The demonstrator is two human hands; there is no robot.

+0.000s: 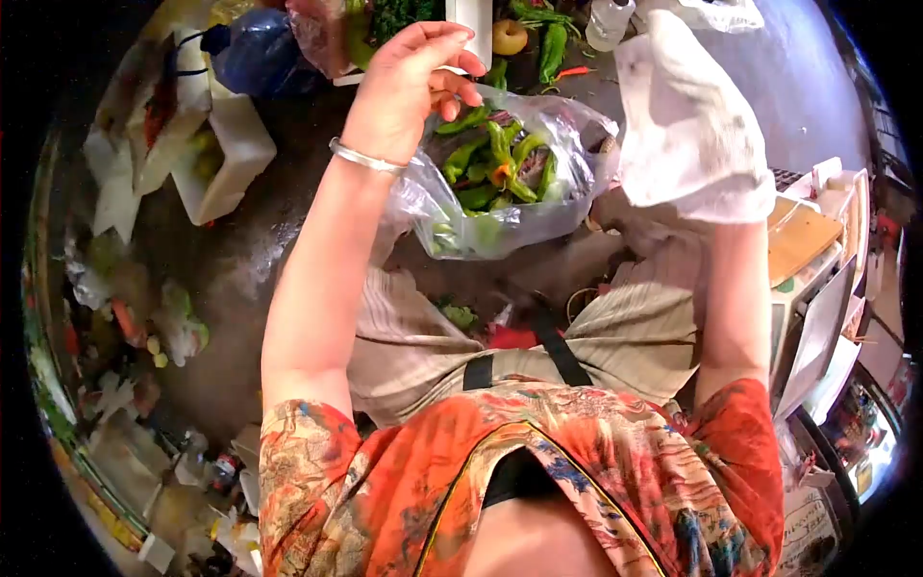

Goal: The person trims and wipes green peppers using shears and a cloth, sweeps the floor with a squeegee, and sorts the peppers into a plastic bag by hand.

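Left of the pepper bag (567, 226), I see the left hand (418, 77), fingers loosely parted; right, white plastic (654, 178) veils the right hand (707, 130), fingers unreadable.

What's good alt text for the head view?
An open clear plastic bag of green peppers sits in front of a seated person, whose left hand is raised near it, fingers curled. A thin white sheet or bag hides the right hand. More peppers and a blue bag lie beyond.
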